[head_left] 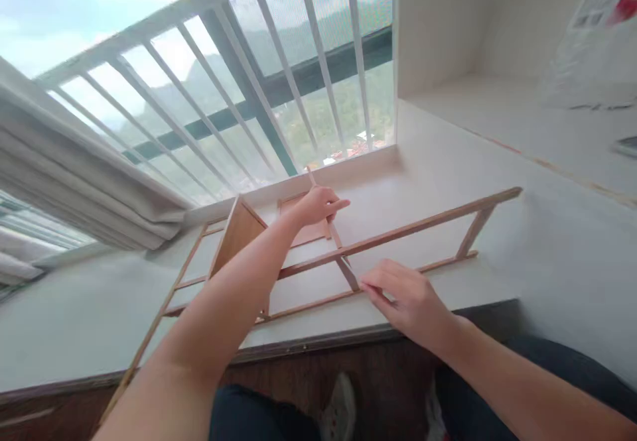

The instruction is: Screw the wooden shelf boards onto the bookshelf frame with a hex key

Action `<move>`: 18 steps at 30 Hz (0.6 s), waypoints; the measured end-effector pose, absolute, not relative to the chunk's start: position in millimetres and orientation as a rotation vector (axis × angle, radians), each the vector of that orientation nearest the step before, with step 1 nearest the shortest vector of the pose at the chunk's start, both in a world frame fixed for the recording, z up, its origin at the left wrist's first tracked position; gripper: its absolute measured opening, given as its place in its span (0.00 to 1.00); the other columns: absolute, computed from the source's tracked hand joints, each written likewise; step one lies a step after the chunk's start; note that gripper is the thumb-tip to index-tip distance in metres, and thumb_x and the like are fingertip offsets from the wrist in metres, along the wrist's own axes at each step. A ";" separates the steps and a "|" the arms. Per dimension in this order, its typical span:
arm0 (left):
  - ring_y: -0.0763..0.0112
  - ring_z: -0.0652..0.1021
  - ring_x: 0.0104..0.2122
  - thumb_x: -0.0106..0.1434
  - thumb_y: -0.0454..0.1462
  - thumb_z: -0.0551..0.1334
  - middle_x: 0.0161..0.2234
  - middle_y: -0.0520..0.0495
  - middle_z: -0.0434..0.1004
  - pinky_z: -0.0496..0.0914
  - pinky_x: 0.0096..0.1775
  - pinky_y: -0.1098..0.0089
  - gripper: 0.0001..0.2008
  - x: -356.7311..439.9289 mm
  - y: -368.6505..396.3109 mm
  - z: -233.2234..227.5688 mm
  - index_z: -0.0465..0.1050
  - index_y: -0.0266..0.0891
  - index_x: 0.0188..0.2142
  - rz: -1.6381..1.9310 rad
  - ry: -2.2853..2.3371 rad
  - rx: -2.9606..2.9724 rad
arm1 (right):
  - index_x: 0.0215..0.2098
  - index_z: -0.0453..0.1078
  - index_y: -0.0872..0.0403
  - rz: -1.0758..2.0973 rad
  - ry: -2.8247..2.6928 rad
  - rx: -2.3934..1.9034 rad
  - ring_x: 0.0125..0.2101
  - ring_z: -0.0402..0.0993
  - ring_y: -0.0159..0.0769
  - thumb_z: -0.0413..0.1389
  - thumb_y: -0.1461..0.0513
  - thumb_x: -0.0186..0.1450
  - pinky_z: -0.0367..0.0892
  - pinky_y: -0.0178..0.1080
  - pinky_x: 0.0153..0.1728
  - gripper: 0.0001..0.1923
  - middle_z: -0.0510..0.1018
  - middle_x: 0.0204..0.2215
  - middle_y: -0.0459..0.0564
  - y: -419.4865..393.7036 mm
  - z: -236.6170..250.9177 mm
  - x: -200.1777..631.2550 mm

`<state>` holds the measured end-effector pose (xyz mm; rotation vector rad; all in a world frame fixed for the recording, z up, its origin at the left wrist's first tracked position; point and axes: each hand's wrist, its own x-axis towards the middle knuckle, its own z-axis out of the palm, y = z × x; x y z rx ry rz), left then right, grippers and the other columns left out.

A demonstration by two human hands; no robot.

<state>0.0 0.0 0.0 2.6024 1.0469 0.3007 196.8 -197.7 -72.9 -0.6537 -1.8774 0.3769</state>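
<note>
A light wooden frame of thin rails (398, 232) lies across a white window ledge (74, 315). My left hand (318, 205) is closed around a thin wooden slat (332, 229) that runs from the window side down through the frame. My right hand (411, 298) pinches the lower end of that slat where it meets the frame's near rail. A slanted wooden panel (239, 232) stands at the left part of the frame, and a flat wooden board (303, 229) lies under my left hand.
White window bars (279, 63) rise behind the ledge, and a folded curtain (74, 176) hangs at the left. A white shelf unit (497, 109) with papers stands at the right. My knees and a shoe (341, 408) are below the ledge's dark edge.
</note>
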 end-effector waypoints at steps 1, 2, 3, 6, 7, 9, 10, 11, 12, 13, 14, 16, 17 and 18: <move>0.74 0.72 0.22 0.69 0.52 0.54 0.18 0.49 0.72 0.66 0.39 0.69 0.31 -0.3 0.5 -0.7 0.71 0.39 0.15 0.304 1.042 2.607 | 0.39 0.68 0.54 0.387 -1.882 -0.660 0.32 0.68 0.33 0.53 0.71 0.69 0.66 0.36 0.36 0.07 0.73 0.29 0.48 -199.0 -73.6 197.5; 0.74 0.72 0.22 0.69 0.52 0.54 0.18 0.49 0.72 0.67 0.39 0.70 0.31 -0.5 1.0 -1.2 0.71 0.39 0.15 0.307 1.040 2.611 | 0.39 0.69 0.54 0.395 -1.886 -0.665 0.32 0.68 0.33 0.53 0.71 0.69 0.67 0.36 0.36 0.07 0.72 0.29 0.48 -200.2 -74.2 198.1; 0.74 0.72 0.23 0.69 0.52 0.54 0.18 0.49 0.72 0.67 0.40 0.70 0.30 -0.7 1.3 -1.6 0.71 0.39 0.15 0.310 1.038 2.613 | 0.39 0.69 0.54 0.401 -1.889 -0.669 0.32 0.68 0.34 0.53 0.71 0.69 0.67 0.36 0.36 0.07 0.72 0.29 0.48 -201.0 -74.6 198.7; 0.74 0.72 0.23 0.69 0.51 0.55 0.18 0.49 0.72 0.66 0.40 0.70 0.30 -0.8 0.9 -1.6 0.72 0.39 0.15 0.317 1.043 2.615 | 0.39 0.69 0.54 0.403 -1.892 -0.676 0.32 0.68 0.34 0.52 0.71 0.70 0.67 0.37 0.36 0.07 0.72 0.29 0.48 -201.6 -73.7 199.4; 0.74 0.72 0.23 0.69 0.51 0.55 0.18 0.49 0.72 0.66 0.40 0.70 0.30 -0.6 0.6 -1.3 0.72 0.39 0.15 0.319 1.047 2.615 | 0.39 0.69 0.54 0.399 -1.895 -0.678 0.32 0.68 0.34 0.52 0.71 0.70 0.67 0.37 0.36 0.07 0.73 0.29 0.49 -201.2 -73.1 199.5; 0.74 0.72 0.24 0.69 0.50 0.55 0.18 0.49 0.71 0.66 0.40 0.70 0.30 -0.2 0.1 -0.7 0.71 0.39 0.15 0.314 1.054 2.615 | 0.39 0.69 0.54 0.382 -1.903 -0.681 0.33 0.68 0.35 0.52 0.71 0.70 0.68 0.37 0.36 0.07 0.73 0.30 0.49 -200.5 -72.0 199.7; 0.73 0.72 0.24 0.69 0.50 0.55 0.18 0.49 0.71 0.66 0.40 0.70 0.30 -0.1 0.0 -0.5 0.71 0.39 0.15 0.314 1.058 2.616 | 0.39 0.69 0.54 0.371 -1.909 -0.682 0.33 0.68 0.35 0.52 0.71 0.70 0.68 0.37 0.37 0.07 0.73 0.30 0.49 -200.3 -71.7 199.9; 0.73 0.72 0.24 0.69 0.50 0.55 0.17 0.49 0.71 0.66 0.40 0.70 0.30 -0.1 0.2 -0.5 0.71 0.39 0.15 0.315 1.062 2.617 | 0.40 0.69 0.54 0.355 -1.916 -0.680 0.33 0.68 0.35 0.52 0.71 0.70 0.68 0.37 0.37 0.07 0.73 0.30 0.49 -200.2 -71.6 200.1; 0.74 0.72 0.24 0.69 0.50 0.55 0.17 0.49 0.71 0.66 0.40 0.70 0.30 -0.1 0.4 -0.6 0.71 0.39 0.15 0.318 1.065 2.617 | 0.41 0.70 0.54 0.338 -1.922 -0.676 0.34 0.69 0.35 0.52 0.71 0.70 0.69 0.37 0.37 0.07 0.74 0.31 0.50 -200.2 -71.5 200.4; 0.74 0.72 0.24 0.69 0.51 0.55 0.18 0.49 0.71 0.66 0.40 0.70 0.30 -0.2 0.7 -0.8 0.72 0.39 0.15 0.319 1.065 2.616 | 0.43 0.70 0.55 0.321 -1.927 -0.670 0.34 0.69 0.36 0.53 0.71 0.70 0.69 0.38 0.38 0.08 0.74 0.32 0.50 -200.3 -71.5 200.7; 0.74 0.72 0.24 0.69 0.51 0.55 0.17 0.49 0.71 0.66 0.40 0.70 0.30 -0.3 1.0 -1.0 0.72 0.39 0.15 0.319 1.063 2.614 | 0.44 0.70 0.55 0.305 -1.931 -0.664 0.35 0.69 0.36 0.53 0.71 0.70 0.69 0.38 0.38 0.09 0.75 0.33 0.51 -200.5 -71.3 200.9; 0.74 0.71 0.23 0.69 0.51 0.55 0.17 0.49 0.71 0.66 0.40 0.70 0.30 -0.4 1.2 -1.1 0.71 0.38 0.15 0.314 1.063 2.602 | 0.47 0.70 0.56 0.282 -1.934 -0.653 0.36 0.70 0.36 0.53 0.71 0.69 0.70 0.38 0.39 0.10 0.76 0.34 0.52 -200.8 -70.2 201.0; 0.74 0.71 0.22 0.69 0.52 0.55 0.17 0.49 0.71 0.66 0.39 0.70 0.30 -0.3 1.1 -1.0 0.71 0.38 0.15 0.310 1.068 2.594 | 0.48 0.71 0.56 0.272 -1.933 -0.650 0.36 0.70 0.36 0.54 0.71 0.69 0.70 0.38 0.40 0.11 0.77 0.34 0.52 -200.9 -69.3 201.0; 0.74 0.71 0.22 0.69 0.52 0.55 0.17 0.49 0.71 0.66 0.39 0.70 0.31 -0.2 0.8 -0.8 0.71 0.38 0.15 0.307 1.075 2.587 | 0.48 0.71 0.56 0.264 -1.932 -0.649 0.36 0.70 0.36 0.54 0.71 0.69 0.70 0.38 0.39 0.11 0.77 0.34 0.52 -200.9 -68.3 200.9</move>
